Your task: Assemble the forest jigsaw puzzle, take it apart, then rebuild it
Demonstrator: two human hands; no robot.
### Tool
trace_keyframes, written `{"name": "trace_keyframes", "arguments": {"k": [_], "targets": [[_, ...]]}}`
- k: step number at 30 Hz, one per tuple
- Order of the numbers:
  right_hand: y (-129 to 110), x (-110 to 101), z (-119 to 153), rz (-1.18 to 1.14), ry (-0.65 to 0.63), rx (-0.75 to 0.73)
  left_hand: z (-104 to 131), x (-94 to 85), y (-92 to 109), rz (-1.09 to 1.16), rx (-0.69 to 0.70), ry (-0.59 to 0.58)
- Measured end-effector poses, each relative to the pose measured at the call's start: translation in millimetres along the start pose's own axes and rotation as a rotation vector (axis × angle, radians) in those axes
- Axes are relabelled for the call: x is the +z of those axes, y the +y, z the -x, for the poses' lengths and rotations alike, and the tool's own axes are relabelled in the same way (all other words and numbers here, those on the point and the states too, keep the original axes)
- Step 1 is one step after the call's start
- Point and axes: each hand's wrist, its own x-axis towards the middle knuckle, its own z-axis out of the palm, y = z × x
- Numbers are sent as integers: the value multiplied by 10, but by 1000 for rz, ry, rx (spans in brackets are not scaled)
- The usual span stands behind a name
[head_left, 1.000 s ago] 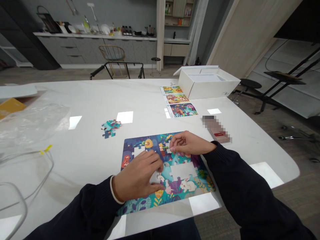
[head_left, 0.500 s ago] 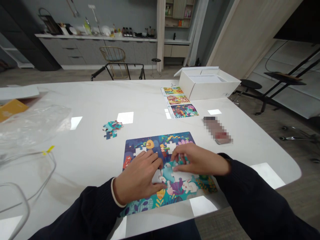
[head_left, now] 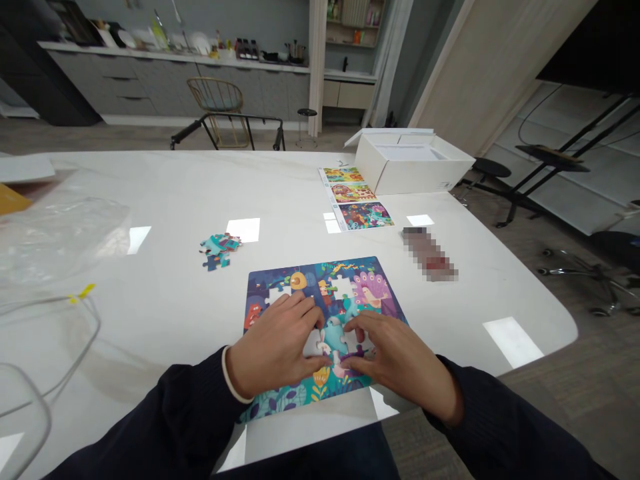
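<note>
A colourful jigsaw puzzle (head_left: 285,398) lies on the table in front of me, with white gaps showing where its backing is bare. Flat over its left middle rests my left hand (head_left: 285,340), thumb apart from the fingers. From the right, my right hand (head_left: 393,357) touches the puzzle with index finger and thumb spread and curved; a white gap shows between them. Teal puzzle pieces (head_left: 335,335) lie between the fingertips of both hands. The board under my palms is hidden. Beyond, to the left, sits a small pile of loose puzzle pieces (head_left: 220,248).
A picture sheet (head_left: 367,215) lies behind the puzzle, beside an open white box (head_left: 415,167). A pixelated phone-like object (head_left: 429,255) is at the right. Clear plastic wrap (head_left: 65,230) and a white cable (head_left: 95,320) occupy the left side.
My right hand has come lower over the board, its thumb now nearer my left thumb, uncovering the pink peacock at the upper right. The left hand stays nearly in place. The view has shifted slightly.
</note>
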Motion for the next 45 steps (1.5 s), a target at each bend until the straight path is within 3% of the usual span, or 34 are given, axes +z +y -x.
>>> {"name": "trace_keyframes", "arguments": {"k": [13,26,33,45], "targets": [[-79,18,25,13,19,2,22,19,-21,1,10,7],[107,-73,-88,-46,-123,-233,32,24,-33,-10,19,6],[112,-107,-68,-77,-92,-285,23,18,-46,1,33,27],[153,-71,-112,-237,-114,-241,32,46,-68,-15,49,16]]}}
